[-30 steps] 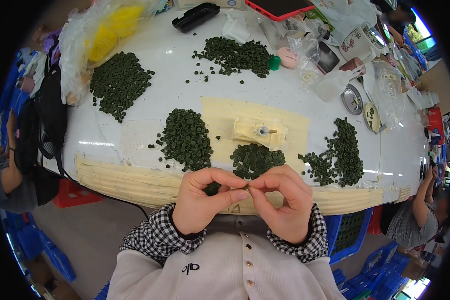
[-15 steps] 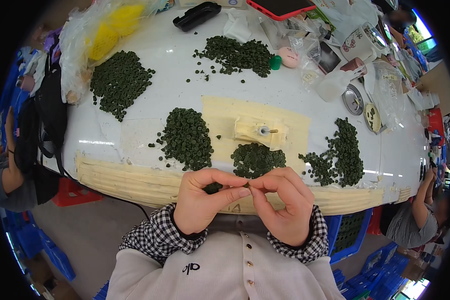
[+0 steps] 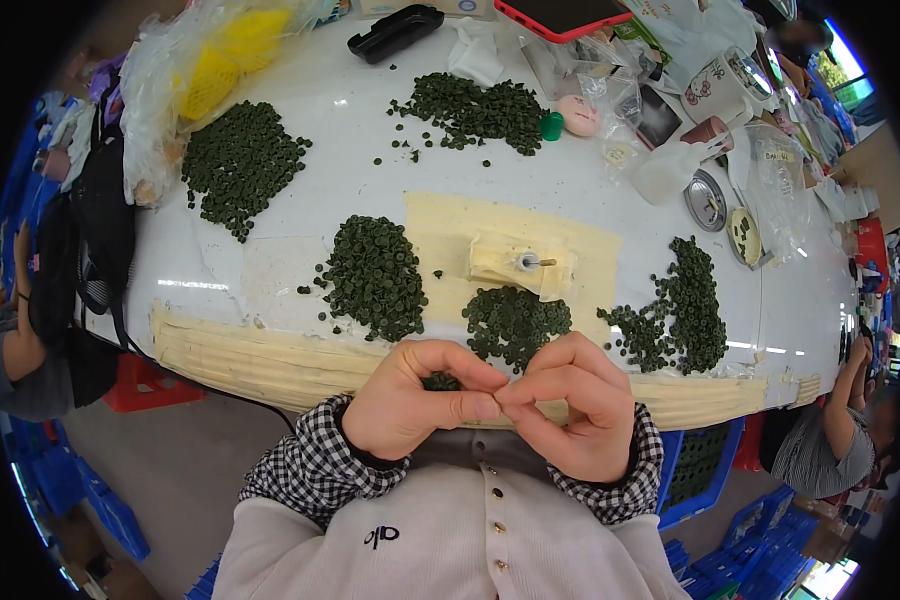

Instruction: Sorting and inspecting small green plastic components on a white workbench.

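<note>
Above the table's near edge, my left hand (image 3: 410, 405) and my right hand (image 3: 582, 400) meet fingertip to fingertip. Each is closed in a pinch, and whatever lies between the tips is too small and covered to make out. Just beyond them is a pile of small dark green round pieces (image 3: 518, 325). Behind that pile stands a taped block (image 3: 490, 262) with a metal pin (image 3: 542, 263) sticking out to the right. To the left lies a larger heap of green ring-like pieces (image 3: 375, 280); another heap (image 3: 695, 310) spreads to the right.
More green pieces lie in a far-left pile (image 3: 240, 165) and a far-middle pile (image 3: 475, 110). A black tray (image 3: 395, 33), plastic bags (image 3: 160, 110), a mug (image 3: 715, 90) and a round tin (image 3: 743, 236) line the far side. Other people sit at both sides.
My joined fingertips have come slightly lower, toward my body. The dark green bit that showed between them is now hidden. The piles look unchanged.
</note>
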The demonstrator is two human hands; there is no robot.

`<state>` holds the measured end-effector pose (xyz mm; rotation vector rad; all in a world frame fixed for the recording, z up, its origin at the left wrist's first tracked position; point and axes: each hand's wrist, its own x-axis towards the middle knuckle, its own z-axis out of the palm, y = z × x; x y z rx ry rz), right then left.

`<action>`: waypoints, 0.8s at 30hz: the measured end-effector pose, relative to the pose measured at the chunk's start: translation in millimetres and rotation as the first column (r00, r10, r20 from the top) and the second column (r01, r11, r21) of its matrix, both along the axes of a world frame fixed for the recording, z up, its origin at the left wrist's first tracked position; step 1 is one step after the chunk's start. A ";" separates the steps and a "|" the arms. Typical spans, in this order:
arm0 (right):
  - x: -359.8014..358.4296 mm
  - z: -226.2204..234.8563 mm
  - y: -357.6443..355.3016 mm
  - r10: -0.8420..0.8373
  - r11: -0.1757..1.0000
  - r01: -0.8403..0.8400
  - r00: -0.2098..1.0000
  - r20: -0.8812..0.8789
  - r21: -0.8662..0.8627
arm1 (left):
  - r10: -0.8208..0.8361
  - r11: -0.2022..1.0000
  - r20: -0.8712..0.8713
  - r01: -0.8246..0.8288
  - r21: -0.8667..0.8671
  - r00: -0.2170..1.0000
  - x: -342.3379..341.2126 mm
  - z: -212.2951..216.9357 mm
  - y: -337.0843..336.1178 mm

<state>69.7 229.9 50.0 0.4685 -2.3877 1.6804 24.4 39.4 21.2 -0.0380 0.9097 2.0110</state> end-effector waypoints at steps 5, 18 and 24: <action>0.3 0.8 0.5 0.053 0.996 -0.046 0.994 0.091 -0.083 | -0.088 0.995 -0.070 0.091 0.045 0.994 -5.1 -0.8 -0.4; -0.1 -4.2 1.7 -0.003 0.997 0.013 0.992 -0.128 0.075 | -0.177 0.977 -0.277 0.134 -0.166 0.945 -11.0 10.0 -5.6; -1.7 -7.6 2.1 -0.011 0.992 0.034 0.981 -0.191 0.118 | -0.136 0.971 -0.430 0.034 -0.237 0.892 -8.5 7.7 -4.3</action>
